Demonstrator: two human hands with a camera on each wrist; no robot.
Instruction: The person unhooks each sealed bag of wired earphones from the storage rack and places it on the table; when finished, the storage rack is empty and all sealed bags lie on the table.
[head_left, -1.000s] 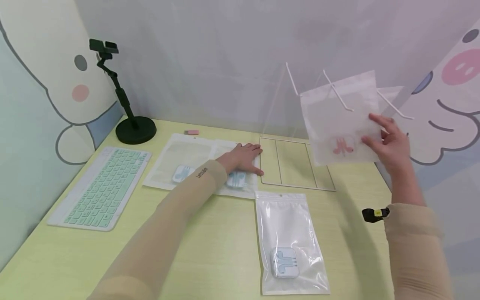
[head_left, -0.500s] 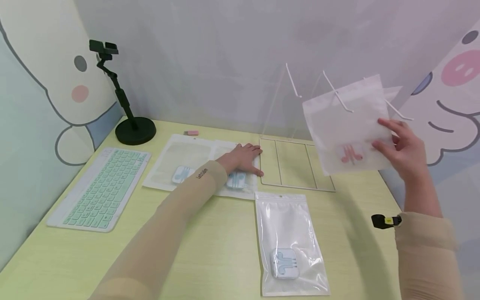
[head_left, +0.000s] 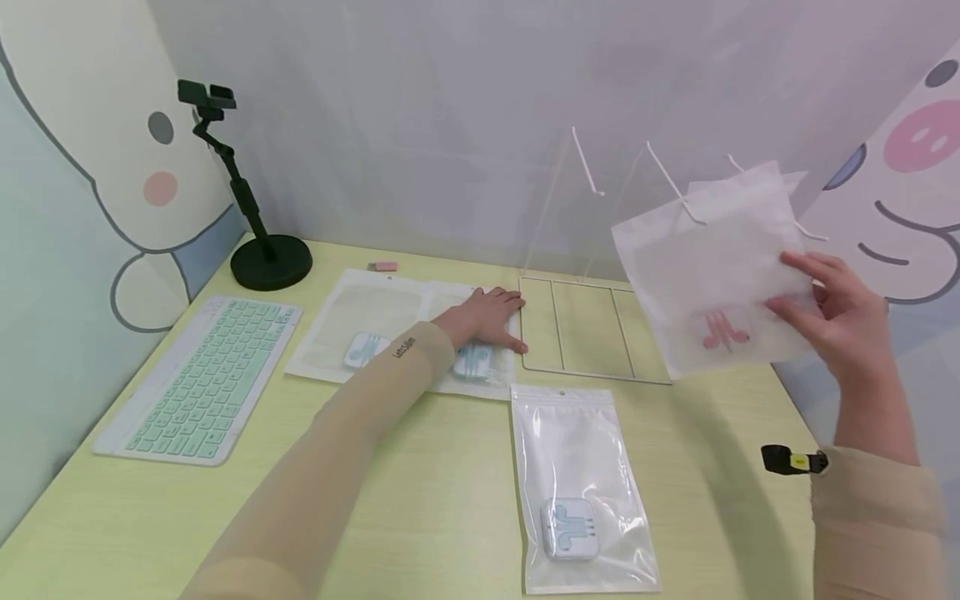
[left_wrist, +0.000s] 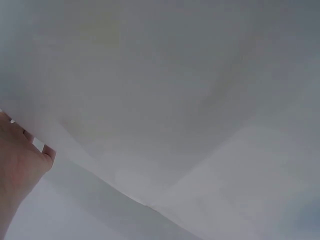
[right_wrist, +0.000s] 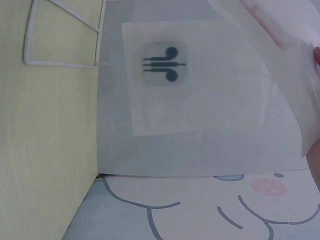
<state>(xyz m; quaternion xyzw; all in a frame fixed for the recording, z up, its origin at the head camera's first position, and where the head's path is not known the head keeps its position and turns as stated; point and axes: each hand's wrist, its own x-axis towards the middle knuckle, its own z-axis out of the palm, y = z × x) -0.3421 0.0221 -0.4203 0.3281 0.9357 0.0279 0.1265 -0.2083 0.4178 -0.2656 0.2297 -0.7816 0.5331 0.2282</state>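
Note:
My right hand [head_left: 847,321] pinches a white frosted zip bag [head_left: 712,242] by its right edge, thumb in front. Pink earphones [head_left: 724,330] show through the bag near its bottom. It is raised and tilted, overlapping the hooks of a white wire rack [head_left: 596,372]. Behind it, in the right wrist view, another white bag [right_wrist: 215,100] shows dark-looking earphones [right_wrist: 162,64]. My left hand [head_left: 491,318] lies with spread fingers on a flat bag holding blue earphones [head_left: 472,362], next to the rack's base. In the left wrist view, pale film fills most of the picture beside my left hand [left_wrist: 22,165].
Left of that hand lies another bag [head_left: 375,308] with blue earphones; a further clear-fronted bag [head_left: 570,450] lies in front of the rack. A keyboard [head_left: 202,383], a black stand [head_left: 272,262] and a pink USB stick [head_left: 384,267] are on the left. Walls enclose the table.
My right hand has moved right and downward with the bag of pink earphones, uncovering more of the rack's hooks. The left hand stays in place.

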